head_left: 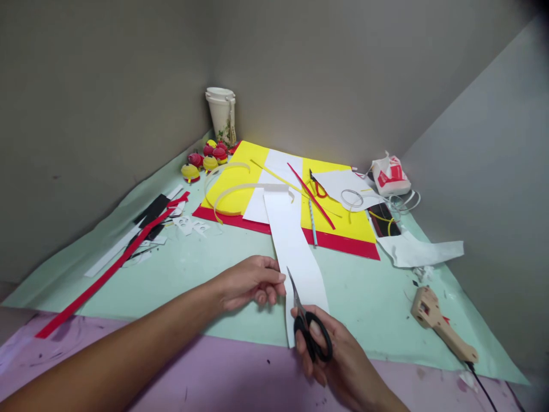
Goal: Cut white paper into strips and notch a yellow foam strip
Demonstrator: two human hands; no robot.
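Nearest, the right hand [338, 349] curls its fingers through black-handled scissors [305, 318], blades over a white paper strip [295, 246] running from the yellow sheet [354, 224] across the green surface [240, 246]; the left hand [253, 283] pinches its edge, apparently to steady it.

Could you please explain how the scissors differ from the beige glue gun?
The scissors have black handles and metal blades, whereas the glue gun has a beige body. The scissors are in the right hand; the glue gun lies on the pale green sheet. The scissors have no cord, while a dark cord runs from the glue gun's handle. Both are hand-held tools.
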